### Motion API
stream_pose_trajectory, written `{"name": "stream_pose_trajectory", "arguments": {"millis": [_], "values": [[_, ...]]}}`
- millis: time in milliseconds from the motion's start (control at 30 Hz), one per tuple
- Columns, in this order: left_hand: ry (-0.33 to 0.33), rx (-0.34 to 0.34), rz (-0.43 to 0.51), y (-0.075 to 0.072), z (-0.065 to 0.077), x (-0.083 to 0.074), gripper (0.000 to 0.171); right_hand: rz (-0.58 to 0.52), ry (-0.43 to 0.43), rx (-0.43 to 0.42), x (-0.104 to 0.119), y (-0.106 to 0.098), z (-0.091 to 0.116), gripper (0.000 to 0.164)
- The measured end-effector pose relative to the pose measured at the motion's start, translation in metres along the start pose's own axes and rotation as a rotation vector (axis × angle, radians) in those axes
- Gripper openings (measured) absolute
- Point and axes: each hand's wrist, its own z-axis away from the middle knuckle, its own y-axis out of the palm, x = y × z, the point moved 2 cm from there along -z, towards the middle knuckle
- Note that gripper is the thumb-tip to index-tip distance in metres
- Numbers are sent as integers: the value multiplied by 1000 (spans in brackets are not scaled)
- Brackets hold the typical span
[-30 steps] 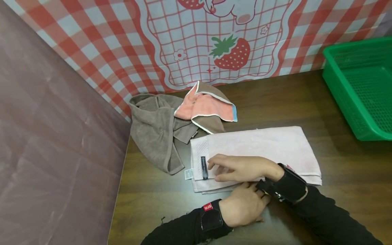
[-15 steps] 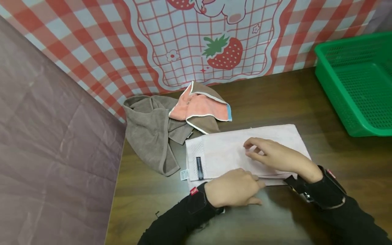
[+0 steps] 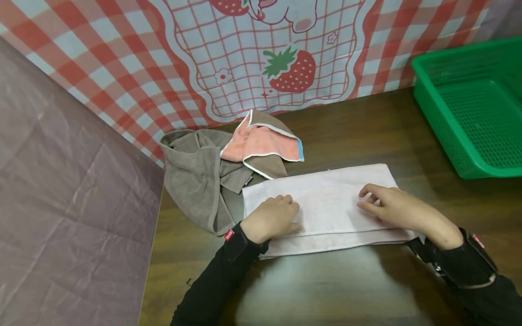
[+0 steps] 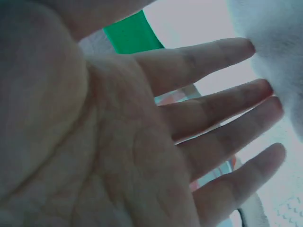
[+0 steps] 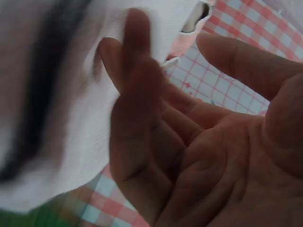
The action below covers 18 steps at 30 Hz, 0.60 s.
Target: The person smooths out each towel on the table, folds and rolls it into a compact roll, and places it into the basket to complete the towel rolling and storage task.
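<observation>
A pale pink towel [image 3: 330, 199] lies folded flat in front of me, its near layers forming a long strip along the front edge. My left hand [image 3: 272, 218] rests on its left part and covers the dark label there. In the left wrist view the fingers [image 4: 222, 104] are straight and spread, their tips right at the towel. Over the towel's right end is my right hand [image 3: 401, 209], with loosely bent fingers. The right wrist view shows its thumb [image 5: 246, 59] held apart from the fingers, nothing pinched between them.
A crumpled grey-brown towel [image 3: 191, 176] lies at the left, partly under a small coral and brown cloth [image 3: 267, 141] with white edging. At the right stands a green plastic basket [image 3: 442, 133]. A checked strawberry-print curtain [image 3: 179, 77] hangs behind the wooden table [image 3: 326, 290].
My left hand has moved from the towel's near edge up and left onto its labelled end. The right hand has slid rightward across the towel. The view has shifted slightly.
</observation>
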Motion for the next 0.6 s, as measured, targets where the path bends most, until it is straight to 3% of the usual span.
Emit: {"name": "stream_pose_trajectory", "arguments": {"millis": [433,600], "values": [[3,-22,-14,4,-4,-3,39,64,15,-8,-3,-1,-8,36],[8,-68,-16,4,-4,-7,34,108,-5,30,3,-1,-11,44]]}}
